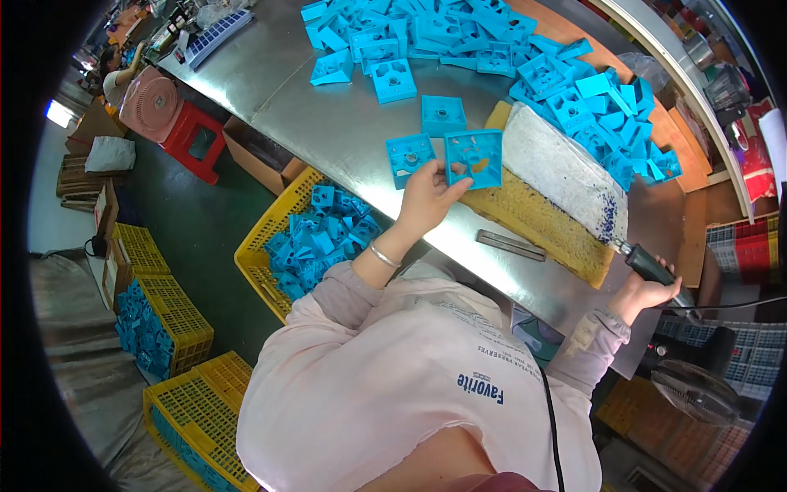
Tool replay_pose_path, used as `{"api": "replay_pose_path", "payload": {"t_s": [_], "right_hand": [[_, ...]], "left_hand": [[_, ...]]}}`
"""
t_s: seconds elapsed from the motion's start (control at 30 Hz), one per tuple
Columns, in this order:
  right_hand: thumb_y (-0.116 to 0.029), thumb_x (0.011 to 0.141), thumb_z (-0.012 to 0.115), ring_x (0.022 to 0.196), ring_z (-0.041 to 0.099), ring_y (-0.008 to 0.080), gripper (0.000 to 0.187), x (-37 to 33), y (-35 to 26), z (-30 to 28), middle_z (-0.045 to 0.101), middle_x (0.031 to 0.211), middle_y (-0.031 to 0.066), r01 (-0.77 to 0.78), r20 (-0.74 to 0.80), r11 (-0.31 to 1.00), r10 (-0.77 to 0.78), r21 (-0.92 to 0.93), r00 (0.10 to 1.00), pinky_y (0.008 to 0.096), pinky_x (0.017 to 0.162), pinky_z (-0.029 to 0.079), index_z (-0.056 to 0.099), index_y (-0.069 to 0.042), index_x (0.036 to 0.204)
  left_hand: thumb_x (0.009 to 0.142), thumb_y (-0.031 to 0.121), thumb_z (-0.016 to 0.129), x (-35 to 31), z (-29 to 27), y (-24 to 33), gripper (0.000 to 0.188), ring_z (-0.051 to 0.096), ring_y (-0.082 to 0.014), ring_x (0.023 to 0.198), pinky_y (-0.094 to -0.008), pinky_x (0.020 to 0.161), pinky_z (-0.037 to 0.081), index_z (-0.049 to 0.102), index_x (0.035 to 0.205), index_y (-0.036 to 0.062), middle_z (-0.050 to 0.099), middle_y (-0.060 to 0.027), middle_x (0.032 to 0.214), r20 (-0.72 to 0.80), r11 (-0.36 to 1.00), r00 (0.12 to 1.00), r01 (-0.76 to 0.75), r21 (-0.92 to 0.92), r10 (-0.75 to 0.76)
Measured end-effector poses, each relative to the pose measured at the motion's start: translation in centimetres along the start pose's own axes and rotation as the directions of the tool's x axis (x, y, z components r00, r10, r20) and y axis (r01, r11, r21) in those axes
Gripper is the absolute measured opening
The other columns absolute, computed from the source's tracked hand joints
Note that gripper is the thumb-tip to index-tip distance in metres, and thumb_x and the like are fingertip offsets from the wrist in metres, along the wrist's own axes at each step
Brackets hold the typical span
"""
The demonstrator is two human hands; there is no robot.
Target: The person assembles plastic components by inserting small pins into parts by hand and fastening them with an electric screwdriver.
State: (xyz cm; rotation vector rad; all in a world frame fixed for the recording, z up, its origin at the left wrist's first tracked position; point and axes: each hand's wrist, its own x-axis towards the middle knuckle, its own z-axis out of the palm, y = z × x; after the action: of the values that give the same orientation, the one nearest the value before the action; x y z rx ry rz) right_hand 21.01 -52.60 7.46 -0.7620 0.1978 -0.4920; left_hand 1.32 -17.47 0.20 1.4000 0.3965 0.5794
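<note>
My left hand grips a square blue plastic housing by its left edge, its hollow side turned up. Two more blue housings lie close by: one beside my fingers, another just beyond. On the right, my right hand is closed around a corded tool with a dark handle and a thin metal tip. That tip is at the right end of a white cloth, near a cluster of dark blue specks. Under the cloth lies a yellow pad.
Piles of blue housings cover the far side of the metal table. A flat metal bar lies near its front edge. A yellow crate of blue parts stands at left, near a red stool. Another person is far left.
</note>
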Motion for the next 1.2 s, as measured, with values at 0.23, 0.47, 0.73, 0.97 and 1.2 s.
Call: {"api": "replay_pose_path", "payload": {"t_s": [0.23,0.47,0.73,0.97,1.2], "right_hand": [[-0.054,0.080,0.051,0.092,0.060,0.0312,0.047,7.1,-1.2,-6.1,0.062,0.098,0.0132,0.025,-0.431,0.997,0.007,0.069,0.902,0.0466,0.086,0.046,0.058,-0.008,0.086],[-0.050,0.073,0.062,0.091,0.052,0.0295,0.044,9.6,-1.7,-10.6,0.056,0.096,0.0076,-0.187,-0.595,0.965,0.260,0.183,0.761,0.0452,0.069,0.047,0.057,-0.016,0.101],[-0.042,0.084,0.050,0.104,0.055,0.0261,0.038,10.3,-0.8,-11.2,0.060,0.110,0.0041,-0.151,-0.555,0.931,0.323,0.333,0.767,0.0484,0.080,0.054,0.060,-0.015,0.109],[-0.043,0.090,0.049,0.113,0.053,0.0262,0.042,15.3,1.2,-13.7,0.059,0.118,0.0038,-0.225,-0.522,0.908,0.391,0.353,0.758,0.0468,0.087,0.052,0.058,-0.014,0.119],[-0.049,0.092,0.050,0.120,0.047,0.0412,0.065,19.3,2.8,-16.9,0.051,0.127,0.0243,-0.447,-0.273,0.744,0.622,0.497,0.733,0.0441,0.093,0.050,0.045,0.002,0.132]], "left_hand": [[0.080,0.004,0.073,0.5,-1.4,-1.0,0.029,0.063,-0.0124,0.086,-0.0240,0.072,0.053,0.055,0.101,-0.0030,0.062,-0.0096,0.102,-0.017,0.999,0.999,-0.038,-0.003,0.038],[0.057,-0.003,0.079,0.0,-3.1,1.0,0.045,0.062,-0.0256,0.092,-0.0320,0.077,0.053,0.058,0.096,0.0039,0.059,-0.0095,0.104,0.132,0.613,0.802,-0.540,0.577,0.582],[0.052,-0.005,0.078,-0.6,-3.2,1.9,0.049,0.062,-0.0268,0.094,-0.0326,0.078,0.052,0.057,0.095,0.0045,0.059,-0.0093,0.105,0.185,0.532,0.736,-0.616,0.581,0.651],[0.063,0.008,0.082,-0.4,0.2,-0.7,0.041,0.059,-0.0296,0.080,-0.0336,0.070,0.050,0.057,0.095,0.0019,0.056,-0.0113,0.092,0.084,0.851,0.915,-0.398,0.342,0.394],[0.065,0.020,0.081,0.8,1.9,-2.5,0.044,0.056,-0.0332,0.087,-0.0409,0.075,0.046,0.058,0.098,0.0028,0.057,-0.0132,0.092,0.195,0.748,0.902,-0.429,0.506,0.385]]}}
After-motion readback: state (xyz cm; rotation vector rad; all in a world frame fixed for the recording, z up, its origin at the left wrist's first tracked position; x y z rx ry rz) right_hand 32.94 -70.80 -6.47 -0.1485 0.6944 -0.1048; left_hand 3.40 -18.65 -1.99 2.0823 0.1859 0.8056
